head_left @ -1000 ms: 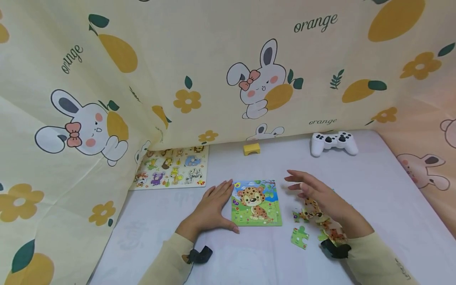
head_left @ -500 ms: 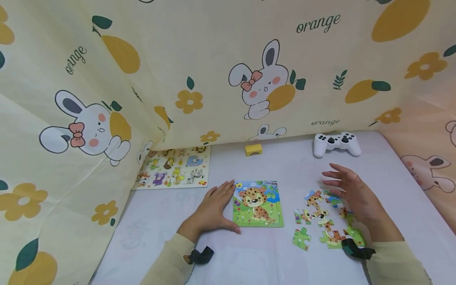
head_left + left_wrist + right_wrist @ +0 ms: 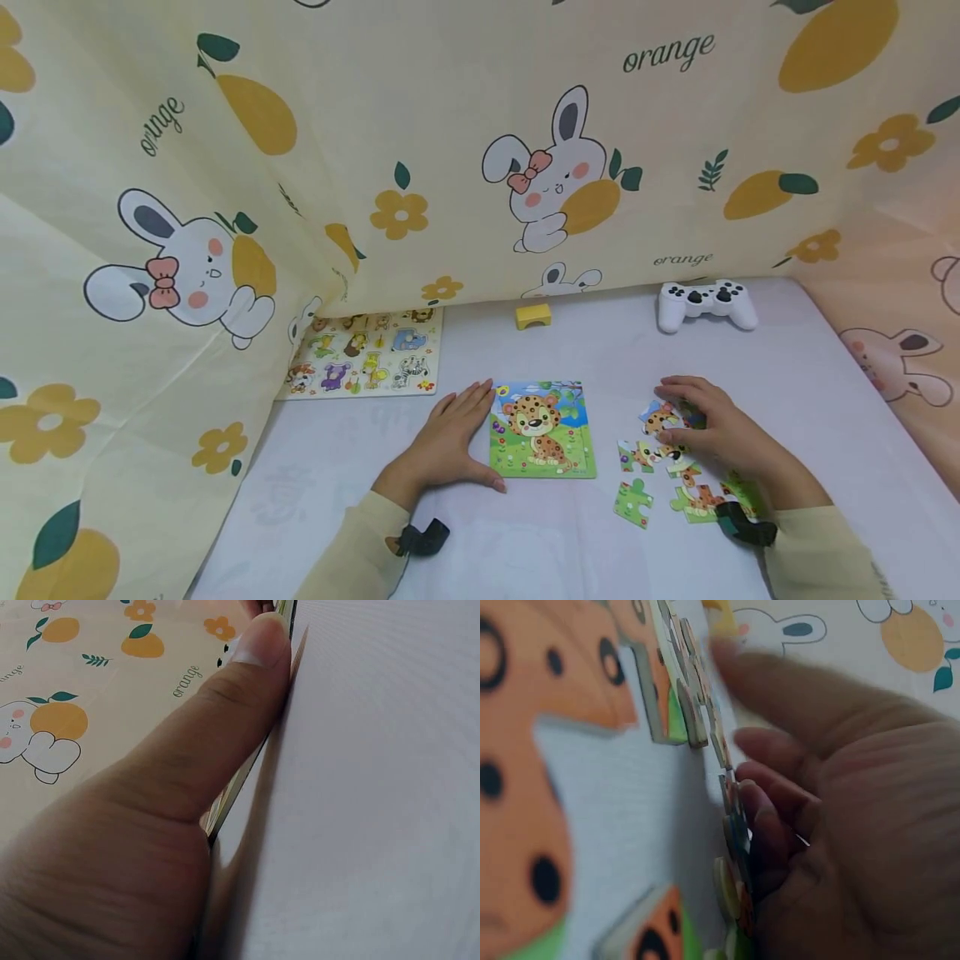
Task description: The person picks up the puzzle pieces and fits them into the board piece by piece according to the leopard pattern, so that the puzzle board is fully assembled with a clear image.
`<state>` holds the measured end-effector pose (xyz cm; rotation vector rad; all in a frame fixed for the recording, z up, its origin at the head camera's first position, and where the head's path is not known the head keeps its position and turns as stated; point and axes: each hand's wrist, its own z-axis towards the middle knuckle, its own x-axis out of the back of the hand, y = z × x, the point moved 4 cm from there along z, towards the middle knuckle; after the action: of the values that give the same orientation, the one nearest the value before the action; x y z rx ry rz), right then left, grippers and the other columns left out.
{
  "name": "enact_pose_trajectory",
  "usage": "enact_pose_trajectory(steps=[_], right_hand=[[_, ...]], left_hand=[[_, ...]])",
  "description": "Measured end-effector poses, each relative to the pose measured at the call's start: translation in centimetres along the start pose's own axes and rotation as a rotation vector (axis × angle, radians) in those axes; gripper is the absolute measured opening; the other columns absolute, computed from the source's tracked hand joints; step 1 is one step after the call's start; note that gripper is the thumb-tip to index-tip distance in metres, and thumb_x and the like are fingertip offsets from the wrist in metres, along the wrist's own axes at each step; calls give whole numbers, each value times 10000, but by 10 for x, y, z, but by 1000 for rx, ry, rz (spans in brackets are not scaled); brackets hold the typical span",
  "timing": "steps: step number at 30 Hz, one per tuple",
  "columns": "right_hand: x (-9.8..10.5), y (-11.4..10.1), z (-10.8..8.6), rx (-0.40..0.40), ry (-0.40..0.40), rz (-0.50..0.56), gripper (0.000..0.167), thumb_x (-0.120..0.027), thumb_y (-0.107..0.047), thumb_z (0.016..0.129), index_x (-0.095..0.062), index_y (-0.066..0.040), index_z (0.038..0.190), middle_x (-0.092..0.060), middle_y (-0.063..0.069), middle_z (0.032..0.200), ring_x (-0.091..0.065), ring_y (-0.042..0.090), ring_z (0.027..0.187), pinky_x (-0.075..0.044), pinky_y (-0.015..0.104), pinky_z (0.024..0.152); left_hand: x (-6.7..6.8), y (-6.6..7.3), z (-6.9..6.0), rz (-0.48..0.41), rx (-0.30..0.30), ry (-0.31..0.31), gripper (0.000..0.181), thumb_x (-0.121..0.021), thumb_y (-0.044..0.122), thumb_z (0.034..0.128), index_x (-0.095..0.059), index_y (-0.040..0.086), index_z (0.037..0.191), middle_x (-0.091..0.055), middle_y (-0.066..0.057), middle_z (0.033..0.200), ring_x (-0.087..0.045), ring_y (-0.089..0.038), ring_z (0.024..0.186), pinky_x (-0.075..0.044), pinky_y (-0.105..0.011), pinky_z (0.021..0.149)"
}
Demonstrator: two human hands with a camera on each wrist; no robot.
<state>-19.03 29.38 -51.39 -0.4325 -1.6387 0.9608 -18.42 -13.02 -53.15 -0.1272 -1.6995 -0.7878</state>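
A square leopard-cub puzzle [image 3: 542,427] lies on the white table in the head view, its picture showing whole. Along its left side rests my left hand [image 3: 444,446], fingers extended and thumb at the lower left corner. To the right, several loose leopard puzzle pieces [image 3: 703,498] are spread out, with a green piece [image 3: 633,503] nearest the front. Above the upper pieces my right hand [image 3: 723,433] is poised with thumb and fingers apart and bent down. It covers some pieces. In the right wrist view the thumb [image 3: 802,694] is blurred, and no piece shows between the fingers.
An animal peg board [image 3: 375,362] lies at the back left, partly behind the printed curtain [image 3: 450,125]. A yellow arch block [image 3: 533,316] and a white game controller [image 3: 707,306] sit near the table's back edge.
My right hand first moved right, away from the whole puzzle, then came down and left over the loose pieces. My left hand has stayed beside the puzzle.
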Motion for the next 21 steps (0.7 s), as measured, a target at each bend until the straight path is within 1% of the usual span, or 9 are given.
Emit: enact_pose_trajectory(steps=[3, 7, 11, 13, 15, 16, 18, 19, 21], right_hand=[[-2, -4, 1, 15, 11, -45, 564, -885, -219, 944, -660, -22, 1422, -408, 249, 1608, -261, 565, 1488, -250, 861, 1099], [-4, -7, 1, 5, 23, -40, 447, -866, -207, 966, -686, -30, 1335, -408, 255, 1602, -255, 573, 1486, -253, 856, 1100], [-5, -10, 1, -6, 40, -18, 449, -857, -186, 975, -646, -9, 1330, -428, 276, 1577, -294, 575, 1470, -270, 831, 1115], [-4, -10, 1, -51, 64, -19, 470, -851, -217, 986, -623, -20, 1348, -506, 250, 1491, -411, 518, 1397, -362, 753, 1103], [-2, -9, 0, -108, 104, -24, 461, -828, -255, 1012, -619, -32, 1357, -586, 201, 1366, -532, 432, 1258, -484, 596, 1034], [-1, -9, -1, -135, 129, -24, 439, -807, -266, 1030, -623, -38, 1356, -614, 173, 1298, -566, 388, 1177, -524, 508, 970], [3, -10, -3, -176, 185, -20, 384, -762, -284, 1064, -637, -52, 1345, -638, 123, 1176, -578, 313, 1040, -531, 361, 807], [4, -10, -4, -183, 214, -17, 354, -737, -281, 1081, -648, -53, 1336, -643, 114, 1140, -576, 291, 998, -521, 312, 745], [7, -12, -5, -180, 260, 2, 337, -700, -275, 1104, -658, -38, 1339, -639, 119, 1111, -555, 274, 953, -504, 260, 675]], left_hand=[[0, 0, 0, -1, 1, 0, 1480, -851, 860, 672, -190, 89, 1749, -65, 11, 1822, -11, -163, 1656, -18, -474, 1318], [0, 0, 0, 1, 7, -4, 1479, -850, 862, 673, -187, 95, 1750, -64, 14, 1822, -8, -157, 1655, -18, -472, 1318], [0, -1, -1, 4, 10, -5, 1476, -846, 864, 676, -187, 96, 1750, -65, 12, 1822, -7, -153, 1654, -21, -473, 1319], [0, -2, -1, 3, 9, -4, 1473, -846, 863, 677, -189, 95, 1750, -68, 7, 1823, -10, -159, 1655, -21, -475, 1319], [-1, -2, -1, 4, 7, -4, 1474, -841, 868, 677, -188, 97, 1751, -66, 7, 1823, -13, -164, 1656, -20, -476, 1319], [-1, -1, -1, 3, 7, -5, 1475, -839, 871, 677, -186, 98, 1751, -64, 7, 1823, -12, -165, 1656, -19, -475, 1319], [-1, -1, -1, 5, 7, -6, 1477, -831, 880, 676, -182, 103, 1752, -58, 13, 1823, -9, -162, 1656, -17, -474, 1319], [-1, -1, -1, 6, 6, -7, 1479, -828, 883, 676, -180, 105, 1753, -55, 15, 1823, -6, -161, 1656, -16, -472, 1319], [-1, -2, 0, 9, 4, -7, 1483, -824, 888, 674, -176, 105, 1754, -51, 17, 1823, -4, -159, 1655, -18, -474, 1319]])
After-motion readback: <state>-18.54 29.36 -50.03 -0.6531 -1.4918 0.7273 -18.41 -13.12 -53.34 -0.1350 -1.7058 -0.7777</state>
